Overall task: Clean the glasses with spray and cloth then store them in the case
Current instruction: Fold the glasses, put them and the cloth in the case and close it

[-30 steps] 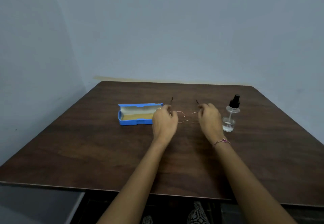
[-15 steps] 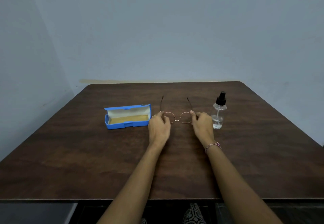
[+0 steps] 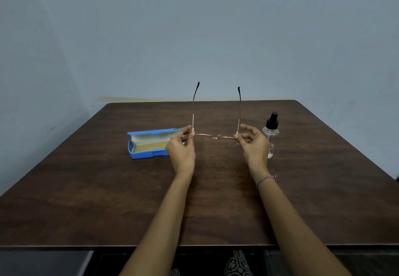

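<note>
A dark brown counter (image 3: 216, 211) with a wood grain fills the lower half of the view, and its far corners are rounded. Behind it stands a plain blue-grey wall (image 3: 194, 27) - a yellowish streak (image 3: 140, 98) runs along the foot of this wall, just above the far edge of the counter. Below the near edge it is dark, with a piece of black-and-white patterned fabric (image 3: 238, 262) showing there and a grey surface (image 3: 43, 262) at the lower left.

Wire glasses (image 3: 216, 136) aloft, temples upright, between open blue case (image 3: 149, 153) and spray bottle (image 3: 271, 133).
</note>
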A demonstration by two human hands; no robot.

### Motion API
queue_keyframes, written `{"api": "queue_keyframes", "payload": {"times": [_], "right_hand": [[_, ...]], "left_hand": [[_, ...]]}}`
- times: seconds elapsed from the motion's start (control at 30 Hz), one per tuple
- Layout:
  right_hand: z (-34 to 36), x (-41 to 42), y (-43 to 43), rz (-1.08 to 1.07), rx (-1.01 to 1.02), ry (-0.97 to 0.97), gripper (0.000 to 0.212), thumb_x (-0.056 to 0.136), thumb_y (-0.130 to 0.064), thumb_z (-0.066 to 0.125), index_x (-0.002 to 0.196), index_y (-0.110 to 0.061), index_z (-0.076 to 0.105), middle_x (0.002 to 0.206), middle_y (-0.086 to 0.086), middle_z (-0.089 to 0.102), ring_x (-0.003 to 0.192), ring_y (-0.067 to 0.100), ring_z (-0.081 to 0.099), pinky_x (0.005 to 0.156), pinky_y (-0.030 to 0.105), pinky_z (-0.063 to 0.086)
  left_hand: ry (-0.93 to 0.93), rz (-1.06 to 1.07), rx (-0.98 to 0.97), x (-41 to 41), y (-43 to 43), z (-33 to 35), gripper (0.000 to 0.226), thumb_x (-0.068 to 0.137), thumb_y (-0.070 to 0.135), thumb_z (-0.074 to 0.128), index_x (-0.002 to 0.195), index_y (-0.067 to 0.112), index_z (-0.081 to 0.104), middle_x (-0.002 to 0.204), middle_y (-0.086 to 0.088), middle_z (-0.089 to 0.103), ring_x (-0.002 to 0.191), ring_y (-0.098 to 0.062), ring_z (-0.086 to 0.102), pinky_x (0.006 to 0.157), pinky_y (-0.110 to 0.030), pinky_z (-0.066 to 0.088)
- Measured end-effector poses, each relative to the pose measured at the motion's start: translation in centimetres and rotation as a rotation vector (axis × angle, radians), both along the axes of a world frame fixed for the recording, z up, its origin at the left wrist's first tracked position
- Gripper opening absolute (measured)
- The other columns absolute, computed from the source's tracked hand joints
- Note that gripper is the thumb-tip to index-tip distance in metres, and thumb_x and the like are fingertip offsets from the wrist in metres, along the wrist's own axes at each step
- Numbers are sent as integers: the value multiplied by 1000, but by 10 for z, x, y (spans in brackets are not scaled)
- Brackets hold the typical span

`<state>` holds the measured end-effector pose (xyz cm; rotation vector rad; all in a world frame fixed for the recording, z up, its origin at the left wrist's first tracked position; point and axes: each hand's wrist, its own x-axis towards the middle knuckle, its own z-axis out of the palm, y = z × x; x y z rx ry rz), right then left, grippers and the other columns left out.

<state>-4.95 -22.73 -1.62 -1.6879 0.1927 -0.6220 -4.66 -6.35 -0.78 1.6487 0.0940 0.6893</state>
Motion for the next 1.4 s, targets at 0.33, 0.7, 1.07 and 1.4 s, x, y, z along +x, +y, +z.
{"api": "queue_keyframes", "payload": {"times": [0.33,0.7,1.07,1.4], "right_hand": [[4,0,-2,68,216,-73,29,79,3,69,106,-6,66,78,3,68,67,5,67,64,14,55],[4,5,-4,87,189,-81,22,87,5,58,109,1,64,96,-1,67,69,-2,65,69,11,54],[4,4,-3,108,28,-39,28,91,1,55,80,-22,64,90,-10,67,74,3,62,70,12,52],[5,2,-3,94,42,-29,27,89,-1,59,80,-25,66,81,-7,68,68,-2,63,72,14,53]], "left_hand": [[18,-35,-65,0,4,2,24,79,2,71,103,8,71,87,4,69,66,8,60,69,-4,48],[54,-111,-134,-1,2,6,26,79,-3,69,103,5,70,78,5,68,72,-12,69,80,-30,56],[57,-121,-173,0,2,4,22,80,-2,68,100,8,70,81,4,69,68,-5,68,76,-23,56],[91,-56,-103,2,4,-1,18,79,11,73,94,22,74,84,10,72,82,-9,68,84,-34,55]]}}
